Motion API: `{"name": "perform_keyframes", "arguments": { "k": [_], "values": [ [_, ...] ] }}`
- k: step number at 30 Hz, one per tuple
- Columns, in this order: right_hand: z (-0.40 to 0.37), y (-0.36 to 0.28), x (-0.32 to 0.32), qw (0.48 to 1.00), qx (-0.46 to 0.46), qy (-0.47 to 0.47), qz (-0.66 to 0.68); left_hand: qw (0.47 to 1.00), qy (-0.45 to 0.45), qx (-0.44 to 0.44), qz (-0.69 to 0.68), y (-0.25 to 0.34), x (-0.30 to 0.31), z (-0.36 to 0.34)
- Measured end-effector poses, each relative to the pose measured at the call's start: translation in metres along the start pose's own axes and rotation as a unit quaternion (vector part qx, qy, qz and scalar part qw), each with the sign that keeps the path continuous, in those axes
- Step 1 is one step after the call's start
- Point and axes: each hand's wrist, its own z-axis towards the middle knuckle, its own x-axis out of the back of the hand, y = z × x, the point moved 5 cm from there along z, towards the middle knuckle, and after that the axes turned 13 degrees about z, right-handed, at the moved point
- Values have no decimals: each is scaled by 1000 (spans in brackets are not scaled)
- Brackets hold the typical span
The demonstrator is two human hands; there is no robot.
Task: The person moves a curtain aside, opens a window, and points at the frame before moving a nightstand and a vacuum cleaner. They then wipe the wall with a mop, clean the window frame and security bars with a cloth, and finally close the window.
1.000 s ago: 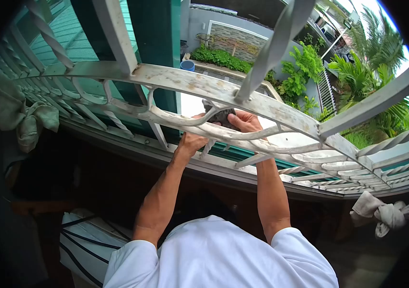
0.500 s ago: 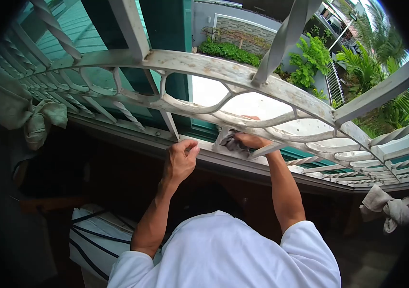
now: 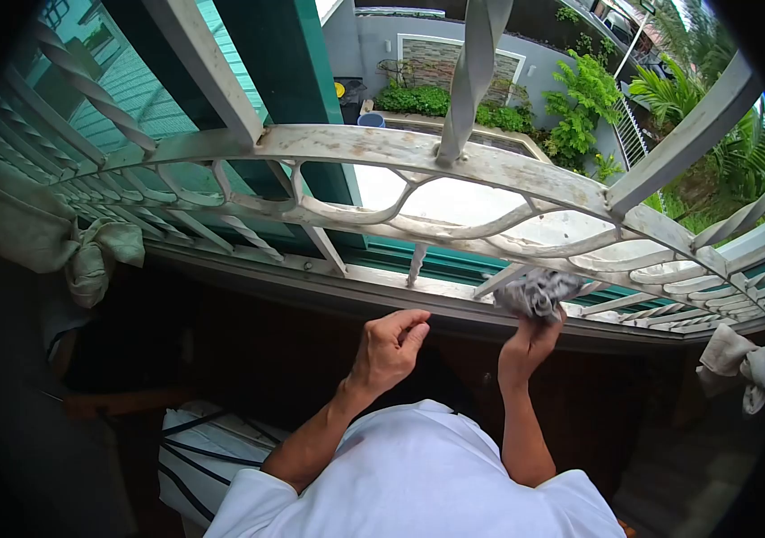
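Note:
A crumpled grey and white rag point(image 3: 539, 293) is bunched in the fingers of my right hand point(image 3: 528, 348). The rag overlaps the lower bars of the white window grille point(image 3: 347, 148), just above the sill point(image 3: 382, 280). My left hand point(image 3: 390, 348) hangs on the inner side of the sill, below a short twisted bar point(image 3: 417, 264). Its fingers are curled in and the thumb lies close to the index finger, with nothing showing between them. Worn, stained paint covers the curved rails of the grille.
Knotted curtains hang at the left point(image 3: 91, 255) and right point(image 3: 746, 363). Green-framed glass point(image 3: 288, 63) stands behind the grille's left part. A white package with black straps point(image 3: 199, 457) sits low at the left. Plants point(image 3: 418, 99) and a wall are outside.
My right hand has drawn back from between the grille bars with the rag, toward me and to the right. My left hand has come off the sill, moving right and nearer my body.

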Motion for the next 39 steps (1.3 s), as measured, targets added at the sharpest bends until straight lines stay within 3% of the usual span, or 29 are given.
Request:
{"name": "perform_keyframes", "arguments": {
  "k": [2,3,5,7,8,9,13,15,17,18,19,21,22,24,25,26,27,29,30,32,34,39],
  "values": [
    [-26,-20,15,998,33,-6,-56,998,-2,-49,-27,7,-12,-5],
    [-37,-26,19,998,34,-9,-54,997,-67,-20,-33,13,-13,-8],
    [-55,-18,3,981,-133,-136,29,995,-80,-61,-23,36,-9,-11],
    [-64,-9,-17,917,-328,-133,187,991,-104,-88,-13,33,-14,-15],
    [-62,-2,-21,880,-351,-181,265,992,-57,-107,22,23,-16,-17],
    [-60,-1,-35,835,-406,-152,338,991,-9,-123,57,18,-15,-18],
    [-52,6,-62,845,-397,-221,281,993,13,-87,81,14,5,-22],
    [-51,23,-65,817,-429,-249,293,980,42,-136,141,24,19,-24],
    [-52,25,-71,759,-466,-225,395,998,13,-58,26,10,26,-30],
    [-50,18,-76,719,-495,-206,442,991,18,-4,-131,3,27,-33],
    [-49,22,-74,718,-496,-208,441,957,25,47,-285,-3,26,-35],
    [-53,27,-73,628,-530,-246,514,977,59,61,-195,-1,28,-34],
    [-55,26,-72,621,-540,-252,510,977,63,62,-195,-2,27,-34],
    [-48,28,-63,612,-548,-255,510,997,23,51,57,-4,18,-33],
    [-42,27,-58,606,-552,-256,512,997,23,49,55,-2,14,-33],
    [-37,24,-47,613,-574,-189,509,997,6,78,-21,-3,7,-30],
    [-25,11,-42,653,-551,-151,498,989,-12,106,-99,-3,-3,-27],
    [-11,14,-14,811,-409,-226,352,990,-10,66,-127,13,-26,-10],
    [-2,12,-7,864,-374,-182,283,988,-3,29,-150,23,-37,0],
    [11,-6,-10,940,-280,-111,162,992,21,41,-120,45,-47,18],
    [13,1,-13,964,-227,-81,113,987,51,80,-129,50,-53,28],
    [34,4,-18,990,-86,-102,-37,989,141,47,-21,51,-44,10]
  ]
}}
